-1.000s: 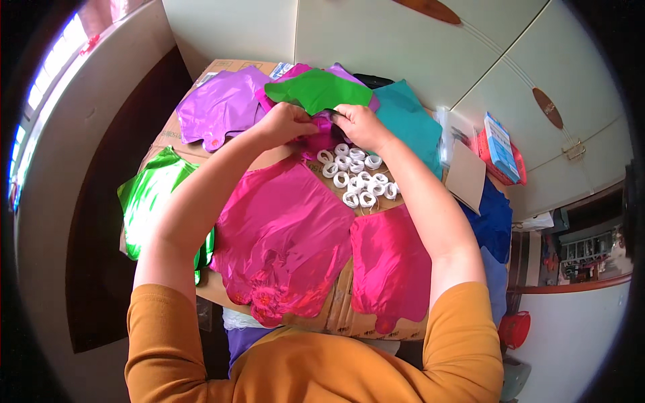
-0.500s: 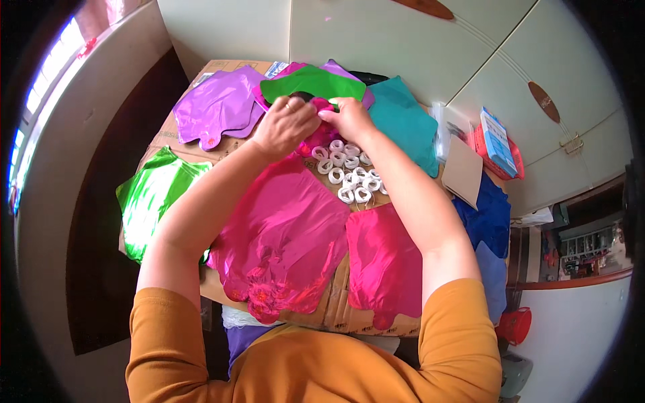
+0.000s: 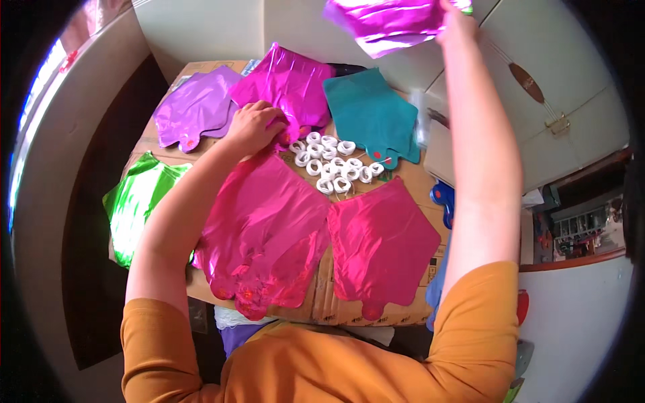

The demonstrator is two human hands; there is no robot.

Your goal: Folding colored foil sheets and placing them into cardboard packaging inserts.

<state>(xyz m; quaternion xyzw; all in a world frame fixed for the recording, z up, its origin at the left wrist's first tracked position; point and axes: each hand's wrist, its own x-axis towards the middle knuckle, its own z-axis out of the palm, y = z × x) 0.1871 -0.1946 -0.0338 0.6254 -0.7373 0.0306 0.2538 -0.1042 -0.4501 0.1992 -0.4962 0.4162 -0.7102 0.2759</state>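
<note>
My right hand (image 3: 459, 25) is raised at the upper right, closed on a flat, shiny magenta foil balloon (image 3: 386, 25) that hangs out to its left. A bit of green shows beside its fingers. My left hand (image 3: 257, 129) has its fingers curled at the tab end of another magenta foil balloon (image 3: 285, 84), which lies flat at the back of the cardboard; its fingertips are partly hidden. Just right of that hand sit several small white coils of ribbon (image 3: 329, 161). Below it a large pink foil balloon (image 3: 265, 221) lies flat.
Flat foil balloons lie around the cardboard (image 3: 322, 303): lilac (image 3: 195, 104), teal (image 3: 369, 111), green (image 3: 144, 208) and deep pink (image 3: 383, 252). A blue one (image 3: 442, 198) is by my right arm. Pale cabinet doors (image 3: 537, 47) stand behind, a wall at the left.
My right hand has swung up and right, lifting a magenta balloon away from the pile with green at its edge. The green balloon no longer covers the pile. My left hand has shifted slightly left and down.
</note>
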